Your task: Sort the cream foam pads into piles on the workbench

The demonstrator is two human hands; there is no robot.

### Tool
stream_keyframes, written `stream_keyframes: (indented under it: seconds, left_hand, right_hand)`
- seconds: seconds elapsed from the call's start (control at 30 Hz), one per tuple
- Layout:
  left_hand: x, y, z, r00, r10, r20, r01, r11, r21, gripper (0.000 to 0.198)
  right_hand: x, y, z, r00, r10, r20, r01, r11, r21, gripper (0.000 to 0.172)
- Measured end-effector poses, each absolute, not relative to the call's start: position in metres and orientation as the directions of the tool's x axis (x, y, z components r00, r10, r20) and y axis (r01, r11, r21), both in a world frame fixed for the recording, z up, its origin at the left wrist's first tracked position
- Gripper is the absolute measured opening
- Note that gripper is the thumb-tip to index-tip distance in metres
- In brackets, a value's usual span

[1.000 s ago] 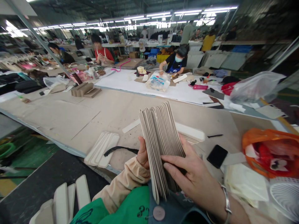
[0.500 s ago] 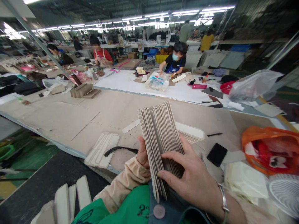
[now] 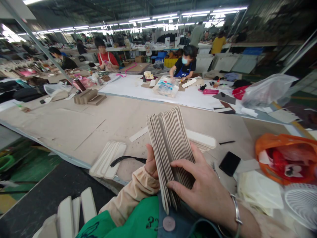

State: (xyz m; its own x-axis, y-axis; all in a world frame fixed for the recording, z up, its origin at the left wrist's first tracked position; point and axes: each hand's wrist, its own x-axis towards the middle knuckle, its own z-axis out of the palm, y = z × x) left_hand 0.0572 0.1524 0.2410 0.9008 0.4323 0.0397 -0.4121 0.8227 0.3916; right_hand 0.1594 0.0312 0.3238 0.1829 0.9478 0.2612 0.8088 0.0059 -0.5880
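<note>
A thick stack of long, pale strips with rounded ends [image 3: 173, 138] stands on edge, tilted, close to my body. My left hand [image 3: 151, 162] grips it from the left, the thumb showing and the other fingers hidden behind the strips. From the right my right hand [image 3: 198, 175] holds the same stack, its thumb and index finger on the strip edges near a gap that parts the stack in two. Similar white strips [image 3: 109, 160] lie fanned at the table's near edge, with a black band [image 3: 126, 158] across them. Further strips [image 3: 201, 138] lie behind my right hand.
A phone [image 3: 230, 164], an orange basket [image 3: 284, 140] and a white fan-like grille [image 3: 300, 201] are on the right. More strips [image 3: 65, 215] rest on a dark surface at lower left. Cardboard pieces [image 3: 85, 96] stand farther back. A masked co-worker [image 3: 184, 66] sits across the table.
Both hands and the stack stay almost exactly where they were. The view has shifted very slightly.
</note>
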Motion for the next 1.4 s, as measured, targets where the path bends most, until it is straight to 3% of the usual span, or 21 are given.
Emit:
stream_keyframes:
  seconds: [0.13,0.37,0.5,0.77,0.93,1.17,1.4]
  left_hand:
    - [0.057,0.154,0.238,0.897,0.423,0.133,-0.441,0.819,0.368,0.089]
    - [0.057,0.157,0.234,0.898,0.429,0.097,-0.431,0.815,0.387,0.091]
    - [0.057,0.159,0.23,0.896,0.433,0.095,-0.435,0.817,0.379,0.089]
    - [0.055,0.162,0.213,0.888,0.46,-0.022,-0.413,0.817,0.402,0.081]
    - [0.059,0.16,0.212,0.891,0.454,-0.004,-0.418,0.824,0.383,0.082]
    - [0.063,0.156,0.208,0.833,0.509,-0.218,-0.414,0.834,0.364,0.065]
    - [0.061,0.156,0.2,0.762,0.478,-0.436,-0.371,0.875,0.311,0.057]
  right_hand:
    - [0.159,0.031,0.323,0.181,0.95,0.256,0.814,0.001,-0.581,0.033]
    - [0.158,0.036,0.32,0.2,0.958,0.206,0.815,-0.045,-0.578,0.036]
    - [0.158,0.038,0.317,0.242,0.956,0.166,0.817,-0.108,-0.567,0.049]
    - [0.163,0.042,0.3,0.26,0.965,0.029,0.8,-0.198,-0.566,0.091]
    - [0.168,0.052,0.283,0.323,0.945,0.053,0.775,-0.232,-0.587,0.097]
    - [0.183,0.059,0.251,0.376,0.909,0.178,0.72,-0.166,-0.673,0.1]
    - [0.191,0.05,0.237,0.41,0.901,0.143,0.681,-0.198,-0.705,0.1]
